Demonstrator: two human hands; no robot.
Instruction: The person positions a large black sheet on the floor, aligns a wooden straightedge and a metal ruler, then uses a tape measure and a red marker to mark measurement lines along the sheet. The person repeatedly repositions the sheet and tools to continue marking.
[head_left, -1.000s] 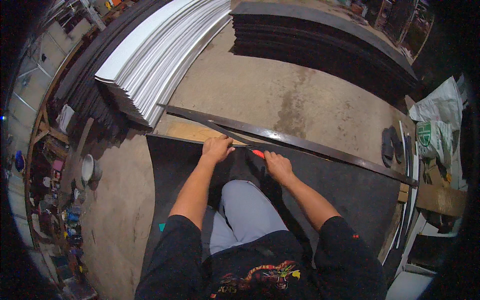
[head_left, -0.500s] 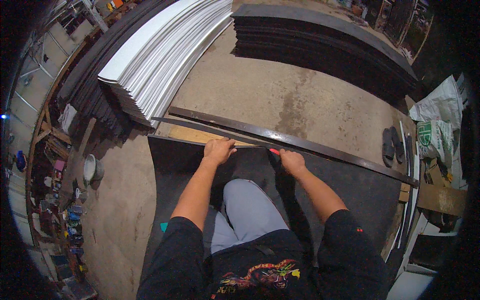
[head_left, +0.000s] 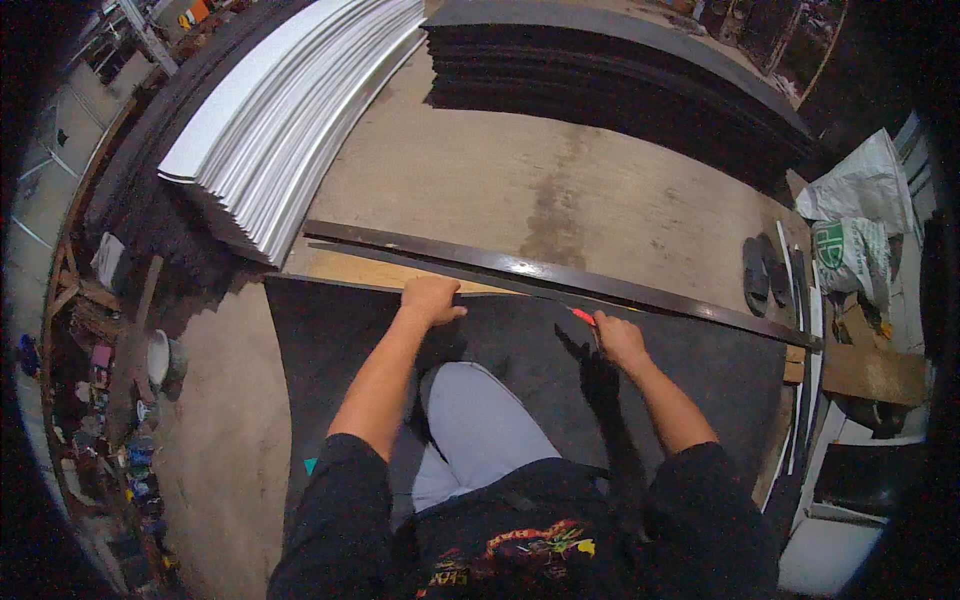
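Note:
A large black sheet (head_left: 700, 390), like foam or rubber, lies in front of me and beneath my legs. My left hand (head_left: 432, 300) is closed on its far edge, left of the middle. In my right hand (head_left: 621, 340) is a red-handled utility knife (head_left: 583, 317), its tip pointing left and away, near the sheet's far edge. Whether the blade touches the sheet I cannot tell. A narrow black strip (head_left: 400, 262) runs just beyond that edge, with a light wooden board (head_left: 350, 268) showing between them.
A long dark metal bar (head_left: 520, 267) lies across beyond the sheet. Farther off stand a white sheet stack (head_left: 290, 110) and a black sheet stack (head_left: 620, 90). Sandals (head_left: 757, 275), a white sack (head_left: 850, 255) and cardboard (head_left: 875, 373) are at the right; a bucket (head_left: 162, 360) is at the left.
My right hand has moved right along the far edge and a little nearer to me, carrying the knife. The left hand keeps its hold on the edge. The whole view has shifted slightly.

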